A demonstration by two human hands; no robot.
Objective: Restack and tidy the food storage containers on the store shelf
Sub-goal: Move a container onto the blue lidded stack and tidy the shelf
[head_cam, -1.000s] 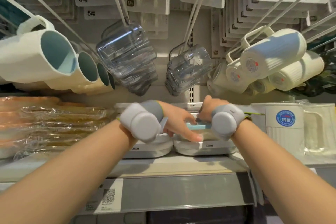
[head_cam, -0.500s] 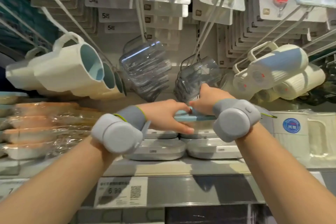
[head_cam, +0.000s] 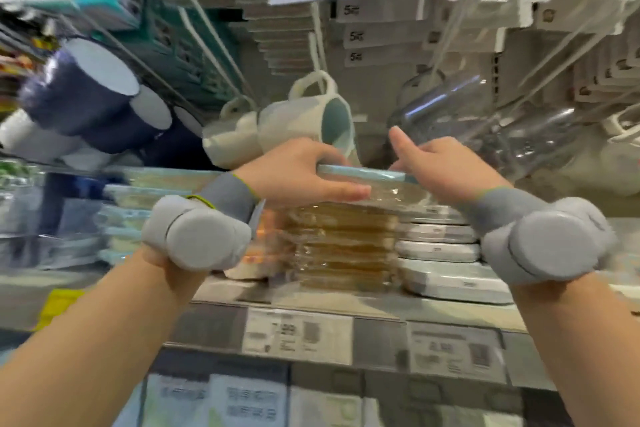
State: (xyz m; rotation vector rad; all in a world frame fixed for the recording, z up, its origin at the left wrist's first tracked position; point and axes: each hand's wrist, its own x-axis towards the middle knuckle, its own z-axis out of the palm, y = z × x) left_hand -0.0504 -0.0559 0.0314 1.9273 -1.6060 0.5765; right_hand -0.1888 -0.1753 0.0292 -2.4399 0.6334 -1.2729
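Blue-lidded container held above the wrapped amber stack on the shelf, left hand gripping its left end, right hand on its right end, forefinger raised, grey containers just right of the stack

Two hands on one blue-lidded container; right of the amber stack, four grey containers; two price tags below

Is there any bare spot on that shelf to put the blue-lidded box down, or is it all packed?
Mostly packed. The amber stack sits tight against the grey stack, with more boxes left of it. Bare shelf shows only as a strip along the front edge. Both hands hold the box above the amber stack, under the hanging mugs.
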